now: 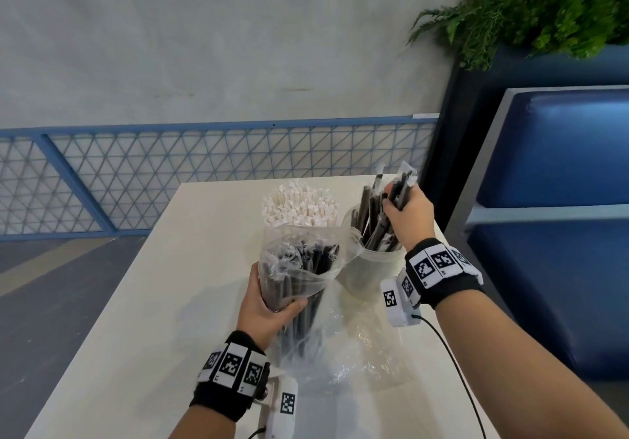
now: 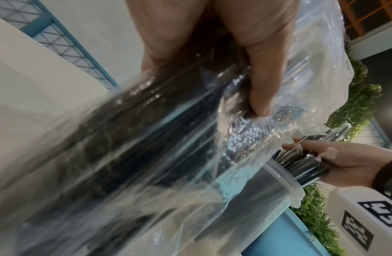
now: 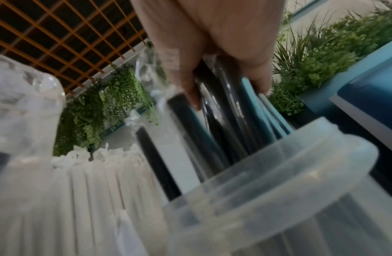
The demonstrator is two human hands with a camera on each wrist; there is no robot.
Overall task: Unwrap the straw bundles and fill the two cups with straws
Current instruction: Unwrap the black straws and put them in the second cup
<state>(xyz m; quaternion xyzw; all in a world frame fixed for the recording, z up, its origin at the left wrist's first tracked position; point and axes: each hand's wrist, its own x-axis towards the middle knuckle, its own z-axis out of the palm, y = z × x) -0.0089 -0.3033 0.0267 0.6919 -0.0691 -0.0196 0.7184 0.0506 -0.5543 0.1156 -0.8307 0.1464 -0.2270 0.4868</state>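
With our right hand (image 1: pixel 406 214) we grip a handful of black straws (image 1: pixel 381 224) standing in the translucent cup (image 1: pixel 371 268); a careless release could tip it. Left of that cup, our left hand (image 1: pixel 269 306) clasps one opened bag of black straws (image 1: pixel 303 278). Behind the bag stands one cup of white straws (image 1: pixel 301 209). Two cups, one bundle.

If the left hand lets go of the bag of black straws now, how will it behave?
Probably it tips: the bag is tall, narrow and only the left hand steadies it. Its thin, crinkled film looks slippery and floppy. With its top open, straws could spill across the table.
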